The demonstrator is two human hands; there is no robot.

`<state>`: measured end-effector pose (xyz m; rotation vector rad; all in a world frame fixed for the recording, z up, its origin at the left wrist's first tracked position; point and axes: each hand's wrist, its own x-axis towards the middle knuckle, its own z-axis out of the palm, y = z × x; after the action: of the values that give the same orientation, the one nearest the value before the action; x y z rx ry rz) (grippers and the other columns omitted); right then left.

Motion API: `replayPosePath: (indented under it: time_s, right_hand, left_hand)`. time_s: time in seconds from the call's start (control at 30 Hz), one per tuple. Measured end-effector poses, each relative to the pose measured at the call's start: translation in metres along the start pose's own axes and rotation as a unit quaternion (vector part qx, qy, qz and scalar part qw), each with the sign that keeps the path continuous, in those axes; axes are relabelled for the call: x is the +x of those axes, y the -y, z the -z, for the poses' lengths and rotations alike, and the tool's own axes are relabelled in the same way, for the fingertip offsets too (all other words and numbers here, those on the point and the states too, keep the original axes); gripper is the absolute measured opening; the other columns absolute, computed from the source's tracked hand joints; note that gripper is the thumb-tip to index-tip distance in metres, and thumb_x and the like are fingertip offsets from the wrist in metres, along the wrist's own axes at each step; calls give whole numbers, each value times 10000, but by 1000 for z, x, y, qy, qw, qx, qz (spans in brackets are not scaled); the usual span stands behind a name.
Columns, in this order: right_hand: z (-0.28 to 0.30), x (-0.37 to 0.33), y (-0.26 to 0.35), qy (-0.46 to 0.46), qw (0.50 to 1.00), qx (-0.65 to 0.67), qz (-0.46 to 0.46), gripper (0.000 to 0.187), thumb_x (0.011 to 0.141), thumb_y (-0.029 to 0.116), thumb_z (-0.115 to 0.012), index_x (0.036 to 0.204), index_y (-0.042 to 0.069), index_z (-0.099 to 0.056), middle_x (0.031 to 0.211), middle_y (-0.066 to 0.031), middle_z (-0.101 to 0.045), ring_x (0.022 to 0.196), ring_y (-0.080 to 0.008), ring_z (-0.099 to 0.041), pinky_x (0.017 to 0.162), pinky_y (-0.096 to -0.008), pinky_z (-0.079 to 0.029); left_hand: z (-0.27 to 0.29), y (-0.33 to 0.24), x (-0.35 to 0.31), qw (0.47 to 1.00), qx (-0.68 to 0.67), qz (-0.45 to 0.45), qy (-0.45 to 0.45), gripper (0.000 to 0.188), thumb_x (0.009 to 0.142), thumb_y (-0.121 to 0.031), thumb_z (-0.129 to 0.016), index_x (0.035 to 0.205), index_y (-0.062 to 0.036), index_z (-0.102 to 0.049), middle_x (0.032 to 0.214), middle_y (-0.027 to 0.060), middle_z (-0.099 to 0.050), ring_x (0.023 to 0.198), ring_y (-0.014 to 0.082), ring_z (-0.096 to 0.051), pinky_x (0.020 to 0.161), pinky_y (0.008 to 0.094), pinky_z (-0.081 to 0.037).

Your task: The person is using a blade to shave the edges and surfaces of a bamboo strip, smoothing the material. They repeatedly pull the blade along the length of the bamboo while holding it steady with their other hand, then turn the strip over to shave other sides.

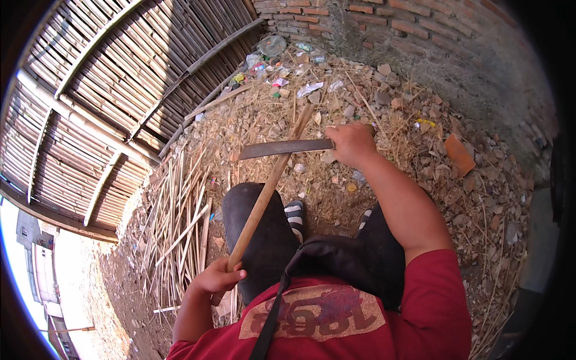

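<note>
Person in red shirt [429,300] working low over rubble ground. Left hand [219,279] closed round the near end of a wooden stick [252,222], which slants up past the left knee [245,201], far end out over the rubble. Right hand [353,144] in a fist on the handle of a long dark blade [285,148], lying crosswise over the stick's upper part; from here I can't tell if the edge touches.

Around them: loose pile of thin split sticks [180,222] just left of the knee, dark bag [336,255] across the lap, striped footwear [294,217] below. Slatted bamboo panel [108,78] walls off the left, brick wall [414,27] closes the far side. Crumpled litter [309,89] beyond the stick's far end; flat orange piece [459,155] lying right of the right forearm, near the wall foot
</note>
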<state>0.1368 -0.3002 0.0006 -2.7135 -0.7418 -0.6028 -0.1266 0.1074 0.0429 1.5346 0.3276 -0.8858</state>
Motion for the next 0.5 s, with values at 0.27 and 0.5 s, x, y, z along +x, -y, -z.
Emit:
replayPosePath:
  time_s: [0.27,0.5]
  right_hand:
    - [15,8,-23,118,966,-37,-227,171,838,167,-704,998,141,-650,815,-93,-699,846,-324,-712,711,-526,-505]
    - [21,7,-11,116,969,32,-216,240,853,225,-746,1062,133,-673,874,-94,-693,832,-323,-701,726,-500,-544]
  left_hand:
    - [5,0,-16,999,23,4,-45,338,910,-202,-792,854,-153,-463,654,-70,-467,505,51,-405,447,244,-301]
    - [7,14,-11,999,-25,-6,-32,345,934,-216,-773,837,-158,-446,637,-70,-450,487,48,-387,432,247,-286]
